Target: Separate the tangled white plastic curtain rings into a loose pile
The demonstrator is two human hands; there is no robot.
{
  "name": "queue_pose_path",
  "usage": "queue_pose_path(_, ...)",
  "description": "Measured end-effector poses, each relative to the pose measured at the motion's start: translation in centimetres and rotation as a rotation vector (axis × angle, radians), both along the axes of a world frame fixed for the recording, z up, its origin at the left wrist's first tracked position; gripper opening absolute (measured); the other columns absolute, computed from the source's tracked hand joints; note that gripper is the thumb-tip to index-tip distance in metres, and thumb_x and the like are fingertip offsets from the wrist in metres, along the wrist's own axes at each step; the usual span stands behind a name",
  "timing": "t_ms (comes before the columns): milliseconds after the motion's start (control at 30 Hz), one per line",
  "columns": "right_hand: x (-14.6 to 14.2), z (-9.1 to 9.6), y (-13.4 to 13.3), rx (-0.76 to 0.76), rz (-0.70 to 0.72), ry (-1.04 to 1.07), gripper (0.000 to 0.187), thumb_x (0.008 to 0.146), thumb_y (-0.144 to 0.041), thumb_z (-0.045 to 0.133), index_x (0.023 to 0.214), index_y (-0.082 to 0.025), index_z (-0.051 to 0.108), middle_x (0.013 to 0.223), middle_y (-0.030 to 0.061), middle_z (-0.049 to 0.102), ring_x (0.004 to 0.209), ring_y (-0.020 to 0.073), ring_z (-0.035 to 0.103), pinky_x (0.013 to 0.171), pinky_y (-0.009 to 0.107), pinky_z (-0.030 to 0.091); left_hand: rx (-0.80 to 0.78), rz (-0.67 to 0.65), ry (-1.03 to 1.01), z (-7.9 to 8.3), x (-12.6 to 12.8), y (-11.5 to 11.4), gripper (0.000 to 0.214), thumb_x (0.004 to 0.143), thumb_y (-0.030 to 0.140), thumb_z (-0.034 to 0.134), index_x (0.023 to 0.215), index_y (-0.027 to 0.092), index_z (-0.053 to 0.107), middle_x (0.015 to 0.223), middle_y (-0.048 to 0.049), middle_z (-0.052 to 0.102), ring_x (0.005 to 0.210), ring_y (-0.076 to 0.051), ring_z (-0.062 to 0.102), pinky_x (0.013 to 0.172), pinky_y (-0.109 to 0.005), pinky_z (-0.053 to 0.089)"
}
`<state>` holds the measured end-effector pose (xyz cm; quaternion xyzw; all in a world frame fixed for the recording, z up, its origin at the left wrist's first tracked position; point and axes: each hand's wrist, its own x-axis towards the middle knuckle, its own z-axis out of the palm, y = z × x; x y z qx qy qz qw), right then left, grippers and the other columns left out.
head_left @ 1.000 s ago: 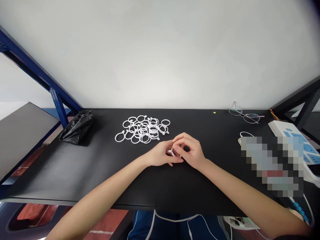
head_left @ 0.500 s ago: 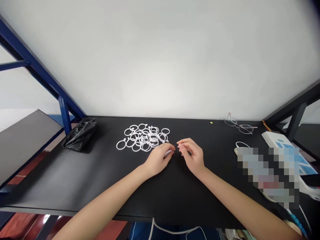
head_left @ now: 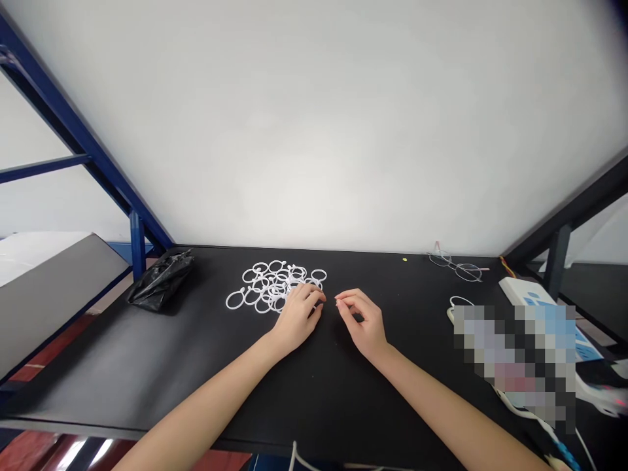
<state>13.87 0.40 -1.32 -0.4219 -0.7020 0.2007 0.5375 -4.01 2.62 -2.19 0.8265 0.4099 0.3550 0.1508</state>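
Observation:
A loose heap of white curtain rings point(head_left: 267, 286), each with a small knob on its rim, lies on the black tabletop point(head_left: 186, 366). At the heap's right side is my left hand point(head_left: 300, 315), palm down with fingers curled, covering some rings. Whatever it may hold is hidden beneath the fingers. My right hand point(head_left: 364, 322) is a short way to the right, apart from the heap. Its thumb and fingertips come together in a pinch; anything between them is too small to make out. The two hands face each other without touching.
A crumpled black plastic bag point(head_left: 164, 279) sits at the left. Glasses point(head_left: 456, 265) lie near the back wall. On the right are a white power strip point(head_left: 520, 288), cables and a pixelated item point(head_left: 510, 366). Blue frame bars point(head_left: 93, 154) slope along the left.
The view has shifted slightly. My left hand has moved left over the heap's edge, and the white piece seen in it before is out of sight. My right hand keeps its pinch.

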Motion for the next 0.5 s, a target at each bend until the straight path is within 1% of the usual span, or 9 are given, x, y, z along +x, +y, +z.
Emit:
queue_pose_path(67, 0.0, -0.1, 0.0, 0.007, 0.006, 0.001, 0.020, 0.092, -0.023, 0.054, 0.075, -0.019, 0.064, 0.090, 0.0067, 0.066, 0.062, 0.0129, 0.060, 0.052, 0.027, 0.051, 0.017, 0.007, -0.055, 0.3, -0.1, 0.4, 0.015, 0.089, 0.013, 0.048, 0.097, 0.020, 0.059, 0.105, -0.0092, 0.062, 0.102, -0.023, 0.055, 0.092, -0.041, 0.043)
queue_pose_path(167, -0.1, -0.3, 0.1, 0.007, 0.007, 0.004, 0.018, 0.092, -0.023, 0.054, 0.076, -0.019, 0.063, 0.091, 0.0066, 0.066, 0.065, 0.0133, 0.061, 0.053, 0.026, 0.051, 0.044, 0.036, -0.125, 1.4, -0.7, 1.2, 0.014, 0.091, 0.016, 0.047, 0.096, 0.020, 0.059, 0.104, -0.0086, 0.062, 0.103, -0.022, 0.056, 0.093, -0.040, 0.043)
queue_pose_path(267, -0.1, -0.4, 0.4, -0.027, 0.010, 0.005, 0.014, 0.091, -0.024, 0.054, 0.080, -0.020, 0.063, 0.095, 0.0074, 0.065, 0.073, 0.0155, 0.063, 0.057, 0.027, 0.053, 0.081, 0.140, -0.093, 2.6, -2.3, 2.4, 0.012, 0.092, 0.023, 0.049, 0.099, 0.020, 0.059, 0.108, -0.0091, 0.062, 0.106, -0.023, 0.055, 0.097, -0.042, 0.042)
queue_pose_path(333, -0.1, -0.6, 0.6, -0.048, 0.006, -0.008, 0.008, 0.089, -0.024, 0.056, 0.085, -0.021, 0.063, 0.100, 0.0083, 0.065, 0.085, 0.0192, 0.065, 0.065, 0.031, 0.056, 0.080, 0.210, -0.011, 3.0, -4.0, 3.5, 0.019, 0.091, 0.031, 0.052, 0.104, 0.020, 0.059, 0.109, -0.0092, 0.062, 0.105, -0.025, 0.055, 0.097, -0.043, 0.042)
queue_pose_path(367, -0.1, -0.7, 0.8, -0.057, 0.001, -0.021, 0.006, 0.088, -0.025, 0.058, 0.088, -0.021, 0.063, 0.103, 0.0087, 0.065, 0.092, 0.0214, 0.065, 0.071, 0.034, 0.057, 0.061, 0.277, 0.003, 3.1, -5.1, 4.0, 0.023, 0.091, 0.035, 0.052, 0.105, 0.019, 0.059, 0.108, -0.0093, 0.062, 0.105, -0.025, 0.055, 0.096, -0.042, 0.043)
queue_pose_path(400, 0.0, -0.8, 0.9, -0.068, -0.002, -0.036, 0.007, 0.086, -0.025, 0.060, 0.092, -0.022, 0.062, 0.108, 0.0091, 0.065, 0.099, 0.0233, 0.064, 0.077, 0.037, 0.057, 0.032, 0.346, 0.008, 3.0, -6.2, 4.5, 0.027, 0.092, 0.039, 0.050, 0.108, 0.019, 0.060, 0.111, -0.0097, 0.062, 0.107, -0.026, 0.054, 0.096, -0.042, 0.043)
queue_pose_path(467, 0.1, -0.9, 1.1, -0.115, 0.001, -0.075, 0.018, 0.083, -0.028, 0.063, 0.101, -0.023, 0.061, 0.119, 0.0101, 0.062, 0.112, 0.0259, 0.061, 0.090, 0.043, 0.053, -0.029, 0.404, 0.109, 2.6, -8.4, 5.3, 0.039, 0.091, 0.048, 0.049, 0.116, 0.019, 0.060, 0.119, -0.0111, 0.060, 0.112, -0.028, 0.052, 0.099, -0.046, 0.041)
queue_pose_path(500, 0.1, -0.9, 1.2, -0.159, 0.010, -0.102, 0.026, 0.082, -0.030, 0.065, 0.107, -0.023, 0.060, 0.126, 0.0108, 0.059, 0.119, 0.0269, 0.057, 0.097, 0.045, 0.050, -0.047, 0.422, 0.175, 2.3, -9.5, 5.6, 0.046, 0.090, 0.053, 0.049, 0.122, 0.021, 0.058, 0.126, -0.0118, 0.057, 0.118, -0.031, 0.049, 0.101, -0.049, 0.040)
